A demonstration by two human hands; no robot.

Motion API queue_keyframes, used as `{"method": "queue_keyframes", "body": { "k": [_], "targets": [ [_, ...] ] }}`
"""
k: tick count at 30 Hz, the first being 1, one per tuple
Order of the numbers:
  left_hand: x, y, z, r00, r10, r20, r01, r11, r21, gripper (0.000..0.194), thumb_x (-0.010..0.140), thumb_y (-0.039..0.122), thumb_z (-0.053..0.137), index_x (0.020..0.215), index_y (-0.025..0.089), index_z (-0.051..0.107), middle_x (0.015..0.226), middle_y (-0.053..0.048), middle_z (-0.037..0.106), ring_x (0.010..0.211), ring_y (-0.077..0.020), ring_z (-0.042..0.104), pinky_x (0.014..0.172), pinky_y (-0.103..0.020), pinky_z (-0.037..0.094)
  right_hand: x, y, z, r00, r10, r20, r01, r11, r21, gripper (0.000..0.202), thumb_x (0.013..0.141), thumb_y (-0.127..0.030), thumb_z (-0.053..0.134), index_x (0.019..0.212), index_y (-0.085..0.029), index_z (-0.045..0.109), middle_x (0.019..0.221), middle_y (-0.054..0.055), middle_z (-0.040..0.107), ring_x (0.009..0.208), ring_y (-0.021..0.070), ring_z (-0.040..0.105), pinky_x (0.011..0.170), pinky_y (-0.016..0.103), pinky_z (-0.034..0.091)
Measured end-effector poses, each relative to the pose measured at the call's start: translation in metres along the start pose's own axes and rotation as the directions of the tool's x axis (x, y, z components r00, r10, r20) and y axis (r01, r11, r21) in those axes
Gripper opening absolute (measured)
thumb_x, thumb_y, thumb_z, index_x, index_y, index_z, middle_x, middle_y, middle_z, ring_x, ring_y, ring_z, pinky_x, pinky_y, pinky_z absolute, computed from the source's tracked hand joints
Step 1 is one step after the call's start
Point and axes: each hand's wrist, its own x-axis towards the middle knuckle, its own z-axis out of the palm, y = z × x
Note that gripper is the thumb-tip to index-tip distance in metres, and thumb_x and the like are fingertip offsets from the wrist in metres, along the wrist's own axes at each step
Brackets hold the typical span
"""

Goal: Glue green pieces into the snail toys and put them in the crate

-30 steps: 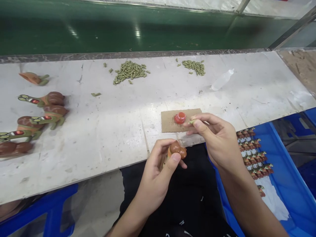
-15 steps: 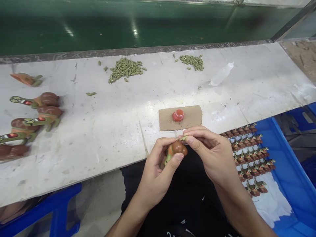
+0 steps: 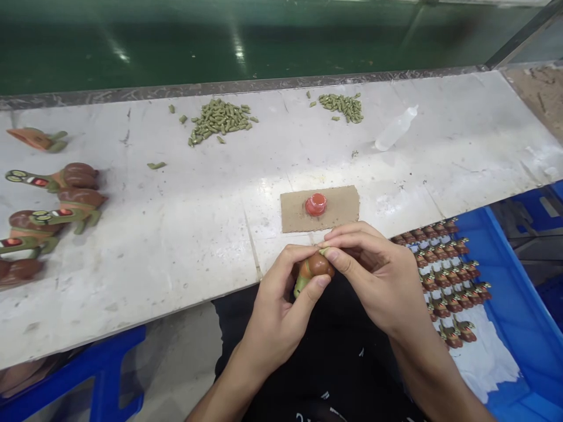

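My left hand (image 3: 281, 299) is wrapped round a small brown and green figure (image 3: 314, 266), its thumb lying on the brown rounded part. Pinched in my right hand (image 3: 373, 269) is a small green piece (image 3: 324, 251), mostly hidden by the fingertips, which touches the figure's upper edge. Just beyond my hands a red cap-like container (image 3: 316, 204) rests on a strip of cardboard (image 3: 345, 210). Two piles of green pieces lie farther back, a larger one (image 3: 222, 119) and a smaller one (image 3: 343, 106).
Several larger brown and green figures (image 3: 79, 202) lie at the left of the white table (image 3: 176, 234). A translucent bottle (image 3: 396, 129) lies at the back right. At the lower right, a blue bin (image 3: 510, 281) holds rows of small figures. A blue stool (image 3: 105, 375) stands lower left.
The green piece in my right hand has come closer against the figure, and less of it shows. The view has shifted slightly, so the objects on the left sit farther left.
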Motion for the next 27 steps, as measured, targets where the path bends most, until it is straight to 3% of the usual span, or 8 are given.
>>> {"method": "queue_keyframes", "body": {
  "k": [4, 8, 11, 14, 17, 19, 22, 27],
  "targets": [
    [0.004, -0.001, -0.004, 0.994, 0.095, 0.048, -0.099, 0.991, 0.094, 0.026, 0.119, 0.023, 0.072, 0.14, 0.037, 0.074, 0.121, 0.0, 0.075, 0.113, -0.019, 0.071, 0.101, -0.029, 0.057, -0.001, -0.001, -0.001, 0.998, -0.028, 0.051, 0.029, 0.999, -0.025, 0.013, 0.106, -0.019, 0.084, 0.103, -0.029, 0.091, 0.113, 0.003, 0.082, 0.107, 0.0183, 0.082, 0.092, 0.024, 0.071],
    [0.007, 0.002, -0.01, 0.993, 0.089, 0.08, -0.097, 0.99, 0.099, 0.025, 0.119, 0.024, 0.068, 0.139, 0.038, 0.073, 0.121, 0.0, 0.075, 0.11, -0.0181, 0.073, 0.098, -0.027, 0.06, -0.001, -0.002, 0.0, 0.994, -0.049, 0.097, 0.051, 0.998, -0.02, 0.011, 0.108, -0.02, 0.082, 0.105, -0.028, 0.09, 0.113, 0.002, 0.082, 0.107, 0.0174, 0.083, 0.092, 0.024, 0.07],
    [0.014, 0.003, -0.015, 0.996, 0.087, 0.034, -0.089, 0.993, 0.071, 0.018, 0.12, 0.03, 0.069, 0.136, 0.037, 0.074, 0.115, 0.0, 0.078, 0.1, -0.017, 0.076, 0.089, -0.025, 0.061, 0.013, -0.004, -0.003, 0.993, -0.032, 0.113, 0.031, 0.999, 0.013, 0.007, 0.106, -0.028, 0.088, 0.113, -0.027, 0.088, 0.113, 0.003, 0.084, 0.103, 0.0201, 0.086, 0.091, 0.028, 0.073],
    [0.021, 0.002, -0.018, 0.991, 0.084, -0.101, -0.08, 0.996, 0.044, 0.013, 0.119, 0.037, 0.071, 0.131, 0.033, 0.073, 0.105, 0.0, 0.078, 0.086, -0.016, 0.073, 0.077, -0.025, 0.059, 0.057, -0.001, -0.01, 0.993, -0.114, -0.03, 0.11, 0.988, -0.111, 0.021, 0.109, -0.036, 0.085, 0.125, -0.023, 0.083, 0.108, 0.007, 0.086, 0.097, 0.0251, 0.087, 0.089, 0.038, 0.075],
    [0.024, 0.0, -0.018, 0.986, 0.029, -0.166, -0.026, 0.999, 0.021, 0.019, 0.119, 0.046, 0.07, 0.128, 0.029, 0.07, 0.101, 0.0, 0.075, 0.082, -0.0175, 0.071, 0.071, -0.028, 0.057, 0.127, 0.009, -0.015, 0.956, -0.252, -0.148, 0.159, 0.873, -0.461, 0.022, 0.114, -0.02, 0.066, 0.132, -0.016, 0.08, 0.129, 0.015, 0.082, 0.091, 0.0251, 0.085, 0.093, 0.045, 0.073],
    [0.023, -0.001, -0.018, 0.989, 0.026, -0.142, -0.019, 0.999, 0.049, 0.024, 0.117, 0.05, 0.072, 0.126, 0.027, 0.071, 0.1, -0.001, 0.074, 0.081, -0.0182, 0.07, 0.071, -0.029, 0.055, 0.176, 0.015, -0.015, 0.957, -0.267, -0.113, 0.138, 0.761, -0.634, 0.035, 0.11, -0.006, 0.057, 0.136, -0.014, 0.079, 0.144, 0.018, 0.077, 0.111, 0.0296, 0.083, 0.108, 0.049, 0.069],
    [0.022, -0.001, -0.017, 0.989, 0.019, -0.146, -0.008, 0.997, 0.075, 0.027, 0.115, 0.052, 0.075, 0.124, 0.027, 0.071, 0.101, -0.001, 0.073, 0.083, -0.019, 0.068, 0.074, -0.031, 0.055, 0.233, 0.019, -0.01, 0.964, -0.25, -0.094, 0.113, 0.7, -0.705, 0.04, 0.102, 0.002, 0.056, 0.127, -0.014, 0.084, 0.14, 0.021, 0.078, 0.135, 0.0392, 0.075, 0.124, 0.057, 0.058],
    [0.022, -0.005, -0.018, 0.991, -0.013, -0.135, 0.014, 1.0, 0.008, 0.031, 0.116, 0.056, 0.073, 0.124, 0.026, 0.069, 0.103, -0.002, 0.071, 0.085, -0.0193, 0.068, 0.074, -0.032, 0.054, 0.271, 0.016, -0.001, 0.984, -0.162, -0.078, 0.047, 0.648, -0.76, 0.026, 0.097, -0.001, 0.064, 0.101, -0.016, 0.085, 0.114, 0.021, 0.083, 0.124, 0.0467, 0.077, 0.116, 0.063, 0.059]
  ]
}}
